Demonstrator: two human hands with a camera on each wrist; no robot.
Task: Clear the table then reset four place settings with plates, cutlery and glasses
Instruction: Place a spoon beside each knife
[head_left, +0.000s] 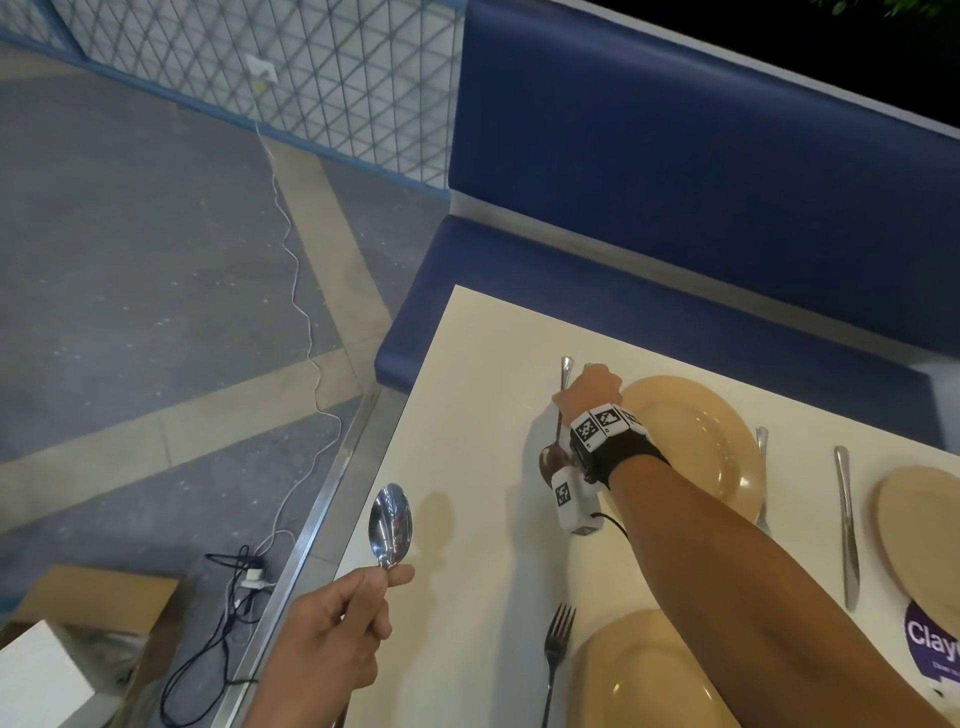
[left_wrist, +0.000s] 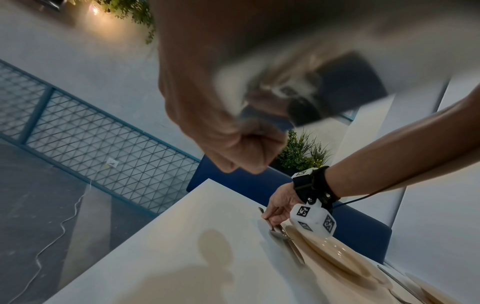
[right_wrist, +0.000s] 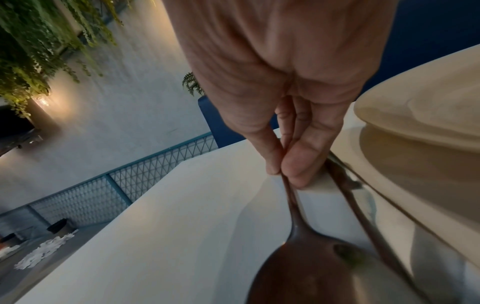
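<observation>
My left hand (head_left: 382, 579) hovers at the near left edge of the white table (head_left: 467, 395) and grips a shiny spoon (head_left: 390, 522) by its handle, bowl up. Its bowl (left_wrist: 311, 88) is a blur in the left wrist view. My right hand (head_left: 569, 392) reaches across and pinches the handle of a second spoon (head_left: 549, 460) between thumb and fingertips (right_wrist: 298, 168). This spoon (right_wrist: 309, 265) sits low at the table, left of the far beige plate (head_left: 696, 441). Another utensil (right_wrist: 363, 216) lies between the spoon and that plate (right_wrist: 428, 115).
A near plate (head_left: 639, 675) has a fork (head_left: 557, 644) on its left. A knife (head_left: 847, 525) and a third plate (head_left: 924, 525) lie to the right, by a purple sticker (head_left: 930, 644). A blue bench (head_left: 675, 182) runs behind. Floor, cables (head_left: 301, 291) and a cardboard box (head_left: 78, 623) are to the left.
</observation>
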